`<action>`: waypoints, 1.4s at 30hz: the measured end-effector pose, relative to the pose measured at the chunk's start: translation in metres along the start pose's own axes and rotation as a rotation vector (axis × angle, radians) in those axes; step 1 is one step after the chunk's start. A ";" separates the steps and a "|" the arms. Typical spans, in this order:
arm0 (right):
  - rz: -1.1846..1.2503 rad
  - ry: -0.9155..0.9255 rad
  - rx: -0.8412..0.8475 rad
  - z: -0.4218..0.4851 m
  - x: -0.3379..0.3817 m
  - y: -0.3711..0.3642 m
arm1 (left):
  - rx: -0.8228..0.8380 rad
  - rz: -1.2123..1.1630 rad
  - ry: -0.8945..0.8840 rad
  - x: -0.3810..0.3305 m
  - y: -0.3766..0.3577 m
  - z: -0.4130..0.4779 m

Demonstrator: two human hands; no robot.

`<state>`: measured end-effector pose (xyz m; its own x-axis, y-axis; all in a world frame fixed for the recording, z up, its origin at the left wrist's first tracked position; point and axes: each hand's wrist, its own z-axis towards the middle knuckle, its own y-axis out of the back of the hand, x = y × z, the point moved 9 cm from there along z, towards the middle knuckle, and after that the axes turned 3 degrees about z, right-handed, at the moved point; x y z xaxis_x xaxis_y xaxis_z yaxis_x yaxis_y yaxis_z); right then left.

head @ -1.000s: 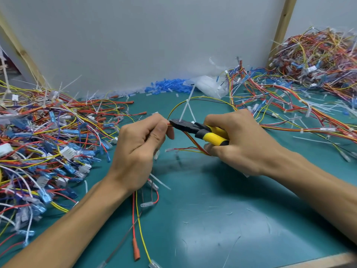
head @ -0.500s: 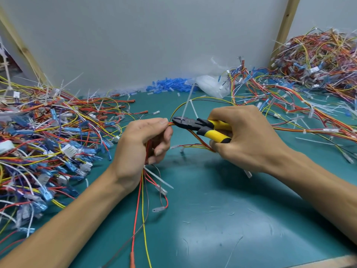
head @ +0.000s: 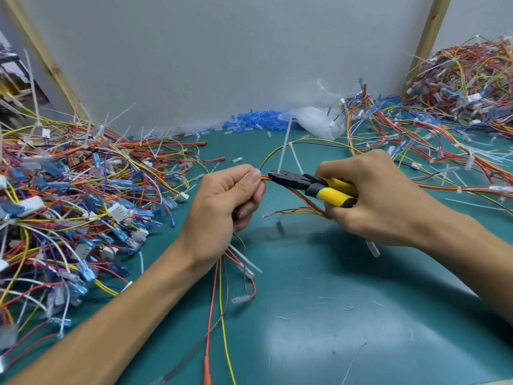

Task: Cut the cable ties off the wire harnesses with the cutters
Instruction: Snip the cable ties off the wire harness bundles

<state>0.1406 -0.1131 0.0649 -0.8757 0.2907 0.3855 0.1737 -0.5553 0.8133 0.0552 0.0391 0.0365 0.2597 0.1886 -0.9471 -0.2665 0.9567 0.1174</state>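
Note:
My left hand [head: 226, 207] grips a thin bundle of red, orange and yellow wires, the wire harness [head: 302, 211], just above the green mat. My right hand [head: 374, 198] is wrapped round the yellow-and-black handles of the cutters [head: 313, 186]. The black jaws sit at the base of a white cable tie [head: 283, 147] that stands up from the bundle, right beside my left thumb. A second white tie tail leans next to it. Loose wire ends hang below my left hand toward the mat's front.
A large tangle of harnesses with blue terminals [head: 69, 207] covers the left of the green mat [head: 347, 315]. More harnesses [head: 458, 112] pile up at the right and back right. Blue sleeves [head: 255, 120] and a clear plastic bag [head: 313, 120] lie against the grey back wall.
My left hand has shifted its hold along the bundle and the wires below it hang lower. The cutter jaws have moved slightly up to the base of the upright tie.

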 end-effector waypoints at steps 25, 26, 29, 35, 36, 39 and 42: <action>-0.051 -0.049 -0.086 0.002 -0.003 0.008 | -0.137 -0.018 0.039 0.002 0.014 0.002; -0.050 -0.047 -0.085 0.002 -0.003 0.008 | -0.136 -0.006 0.035 0.002 0.013 0.002; -0.056 -0.052 -0.075 0.002 -0.003 0.007 | -0.128 0.020 0.019 0.001 0.011 0.001; -0.067 -0.049 -0.056 0.002 -0.002 0.006 | -0.109 0.074 -0.020 -0.003 0.008 0.001; -0.071 -0.049 -0.048 0.002 -0.002 0.006 | -0.107 0.080 -0.025 -0.004 0.007 0.001; -0.059 -0.076 -0.038 0.001 -0.006 0.005 | -0.104 0.090 -0.034 -0.004 0.007 0.001; -0.018 -0.119 -0.016 0.000 -0.009 0.003 | -0.098 0.088 -0.049 -0.006 0.006 0.000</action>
<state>0.1493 -0.1177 0.0636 -0.8189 0.3902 0.4208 0.1506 -0.5615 0.8137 0.0523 0.0442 0.0426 0.2757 0.2834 -0.9185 -0.3785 0.9104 0.1673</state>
